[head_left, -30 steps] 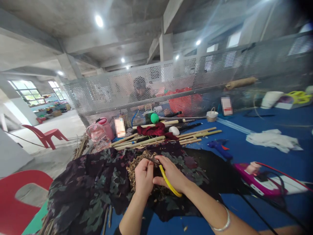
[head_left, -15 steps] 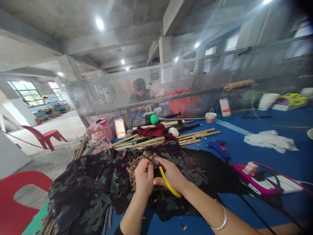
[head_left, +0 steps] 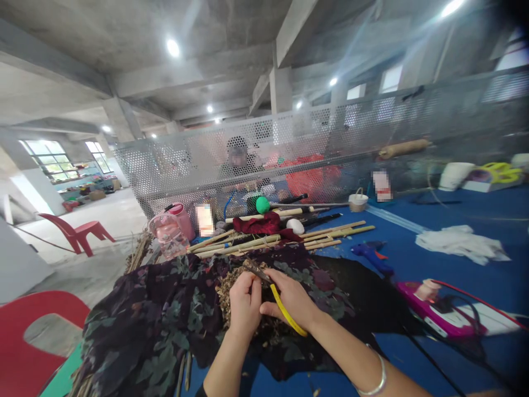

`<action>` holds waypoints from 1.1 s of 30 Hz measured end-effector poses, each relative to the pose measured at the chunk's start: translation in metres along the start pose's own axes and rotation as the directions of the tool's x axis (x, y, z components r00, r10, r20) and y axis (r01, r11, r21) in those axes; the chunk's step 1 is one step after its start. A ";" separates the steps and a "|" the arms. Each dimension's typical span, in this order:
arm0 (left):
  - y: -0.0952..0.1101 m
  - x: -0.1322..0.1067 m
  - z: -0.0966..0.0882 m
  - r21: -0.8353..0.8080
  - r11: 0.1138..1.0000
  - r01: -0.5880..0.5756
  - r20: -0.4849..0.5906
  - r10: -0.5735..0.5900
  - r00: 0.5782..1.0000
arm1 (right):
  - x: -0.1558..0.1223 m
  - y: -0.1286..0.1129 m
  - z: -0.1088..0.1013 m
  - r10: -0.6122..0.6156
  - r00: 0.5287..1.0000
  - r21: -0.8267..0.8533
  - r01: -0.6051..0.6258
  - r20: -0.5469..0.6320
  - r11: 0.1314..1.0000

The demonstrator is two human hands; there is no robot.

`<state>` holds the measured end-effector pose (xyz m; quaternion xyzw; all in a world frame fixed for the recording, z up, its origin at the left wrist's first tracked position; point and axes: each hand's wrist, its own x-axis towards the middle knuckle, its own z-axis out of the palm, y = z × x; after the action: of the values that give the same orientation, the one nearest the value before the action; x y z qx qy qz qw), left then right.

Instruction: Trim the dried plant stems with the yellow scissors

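My right hand (head_left: pixel 292 300) is wrapped round a pair of yellow-handled cutters (head_left: pixel 285 310), with the dark metal jaws (head_left: pixel 257 269) pointing up and left past my left hand. The fingers of my left hand (head_left: pixel 244 300) are pressed together right beside those jaws; what they pinch is hidden. Beneath both hands lies a heap of dry brown plant bits (head_left: pixel 226 292). It rests on a dark floral cloth (head_left: pixel 165 309) spread over the blue table.
Bamboo sticks (head_left: pixel 256 242), a dark red cloth (head_left: pixel 258 223) and a green ball (head_left: pixel 263 205) lie beyond the cloth. To the right are a blue glue gun (head_left: pixel 374 256), a magenta power strip (head_left: pixel 425 309) and white fabric (head_left: pixel 463 242). Behind a perforated metal screen (head_left: pixel 182 171) sits a person (head_left: pixel 239 160).
The jaws of the cutters look closer together and slightly turned. Both hands stay nearly in place, and the whole view has shifted slightly.
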<state>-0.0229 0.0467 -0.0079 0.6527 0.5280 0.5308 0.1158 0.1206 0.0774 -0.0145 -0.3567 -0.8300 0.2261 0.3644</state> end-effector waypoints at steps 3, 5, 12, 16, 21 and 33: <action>0.000 0.001 0.001 -0.016 0.999 0.029 0.049 -0.028 0.998 | 0.000 0.002 0.000 -0.004 1.000 -0.013 0.004 -0.006 1.000; 0.001 0.001 0.001 -0.027 0.999 0.029 0.054 -0.028 0.998 | 0.001 0.002 -0.001 -0.001 1.000 -0.009 0.001 0.000 1.000; 0.001 0.000 0.003 -0.038 0.998 0.054 0.036 -0.053 0.998 | 0.001 0.002 -0.003 0.014 1.000 0.014 -0.014 0.026 1.000; 0.000 0.001 0.003 -0.067 0.991 0.112 -0.012 -0.113 0.993 | 0.001 0.002 -0.004 0.007 0.999 -0.017 -0.006 0.040 1.000; -0.002 0.001 0.005 -0.139 0.980 0.143 -0.014 -0.147 0.989 | 0.001 0.004 -0.003 -0.017 0.997 -0.033 0.019 0.077 0.999; 0.004 0.001 0.002 -0.046 0.995 0.083 -0.032 -0.085 0.996 | 0.000 0.004 -0.002 0.026 0.999 -0.045 -0.024 0.048 0.999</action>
<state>-0.0196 0.0463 -0.0053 0.6180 0.5448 0.5482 0.1438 0.1235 0.0802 -0.0157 -0.3695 -0.8387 0.2208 0.3335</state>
